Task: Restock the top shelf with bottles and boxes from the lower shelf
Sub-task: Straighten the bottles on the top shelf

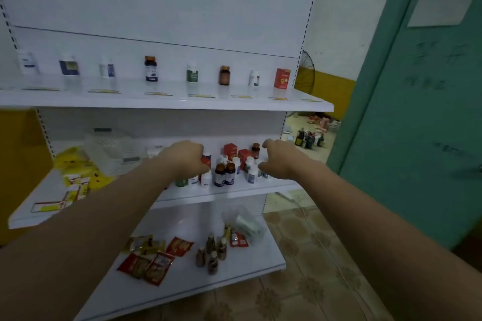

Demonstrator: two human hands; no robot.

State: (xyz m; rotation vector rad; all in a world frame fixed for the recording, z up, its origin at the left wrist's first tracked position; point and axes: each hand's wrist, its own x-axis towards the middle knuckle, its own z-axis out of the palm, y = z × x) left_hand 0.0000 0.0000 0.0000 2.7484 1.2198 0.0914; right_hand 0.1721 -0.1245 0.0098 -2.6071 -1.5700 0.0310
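Both forearms stretch forward to the lower shelf (234, 189). Top shelf (167, 101): seven bottles (150, 69) plus one red carton (282, 78), in a single spaced row. Lower shelf cluster: two free red boxes (230, 150), two dark bottles (225, 174), white bottles (249, 173) too blurred to count. Left hand (185, 156) knuckles up, fingers clenched round a third red box (206, 161). Right hand (279, 161) at the cluster's right edge, fingers half curled; can't tell if it grips anything.

Top-shelf bottle labels (151, 72): blurred, illegible.
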